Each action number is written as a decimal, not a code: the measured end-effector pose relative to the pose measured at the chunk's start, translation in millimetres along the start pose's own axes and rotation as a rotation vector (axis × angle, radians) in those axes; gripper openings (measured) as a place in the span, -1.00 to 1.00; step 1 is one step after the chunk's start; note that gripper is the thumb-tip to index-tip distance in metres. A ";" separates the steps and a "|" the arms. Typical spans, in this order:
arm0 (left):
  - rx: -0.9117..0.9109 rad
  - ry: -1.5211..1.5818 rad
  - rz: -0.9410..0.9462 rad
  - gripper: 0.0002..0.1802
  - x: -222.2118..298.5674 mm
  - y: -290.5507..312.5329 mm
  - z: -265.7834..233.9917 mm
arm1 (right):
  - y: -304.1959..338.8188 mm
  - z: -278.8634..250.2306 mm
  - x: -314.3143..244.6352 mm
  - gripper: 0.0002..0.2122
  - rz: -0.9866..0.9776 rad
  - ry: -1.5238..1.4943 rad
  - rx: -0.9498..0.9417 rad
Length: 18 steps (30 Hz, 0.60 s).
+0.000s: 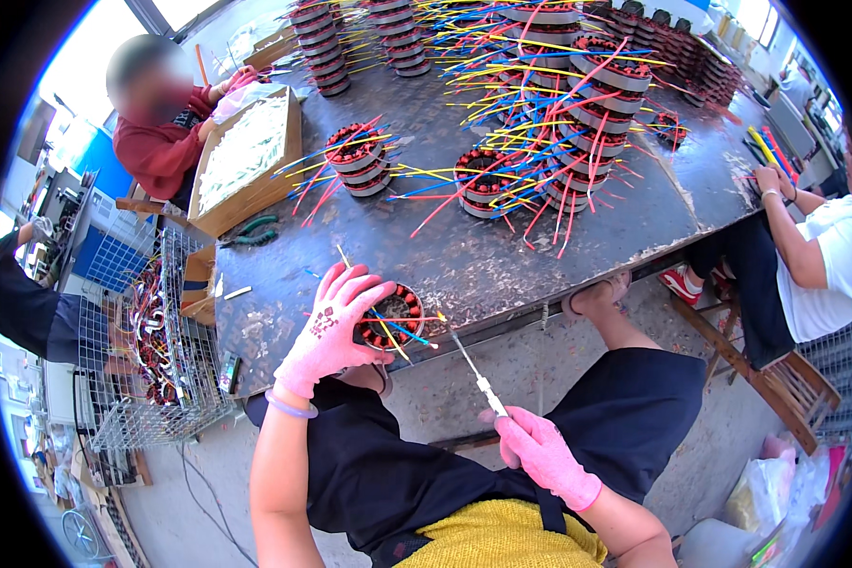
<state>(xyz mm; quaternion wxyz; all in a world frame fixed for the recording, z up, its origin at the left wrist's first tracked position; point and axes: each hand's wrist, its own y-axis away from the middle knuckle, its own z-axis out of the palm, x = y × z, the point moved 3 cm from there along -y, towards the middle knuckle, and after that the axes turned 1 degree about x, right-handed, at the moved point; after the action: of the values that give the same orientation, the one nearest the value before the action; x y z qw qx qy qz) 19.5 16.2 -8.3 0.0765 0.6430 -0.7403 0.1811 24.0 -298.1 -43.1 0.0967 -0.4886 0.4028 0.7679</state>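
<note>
My left hand [336, 317], in a pink glove, grips a ring-shaped motor stator [402, 308] at the table's front edge. Red windings line the ring, and blue, yellow and white wire ends stick out of it. In my right hand [547, 456], also gloved in pink, is a white-handled tool [484, 383] with a long thin metal shaft. Its tip points up and left toward the stator's wire ends, a short way off them. A small yellow-orange spot shows just beyond the tip; whether it is a flame I cannot tell.
Stacked stators [592, 123] with long coloured leads crowd the dark table [293, 275]. Green-handled pliers [256, 230] lie near a wooden box [293, 142] of pale pieces. A wire basket [175, 379] stands left. One person [166, 133] sits across, another [824, 256] at right.
</note>
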 end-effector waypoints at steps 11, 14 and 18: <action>-0.021 0.023 -0.020 0.10 -1.4 0.7 -0.5 | 2.9 1.0 -8.9 -0.65 0.025 0.009 0.003; -0.033 0.006 -0.016 0.09 -0.6 -1.0 -0.4 | 1.1 1.3 -2.8 -0.65 0.009 -0.052 -0.013; -0.044 0.016 -0.020 0.07 -0.5 -1.2 0.1 | 1.1 -1.0 -2.6 -0.64 -0.003 0.027 -0.032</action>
<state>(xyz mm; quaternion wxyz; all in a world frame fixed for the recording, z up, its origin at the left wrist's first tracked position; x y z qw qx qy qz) 20.7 16.5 -8.3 0.0983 0.6470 -0.7370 0.1690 25.5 -298.9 -40.6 0.0847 -0.5012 0.3911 0.7673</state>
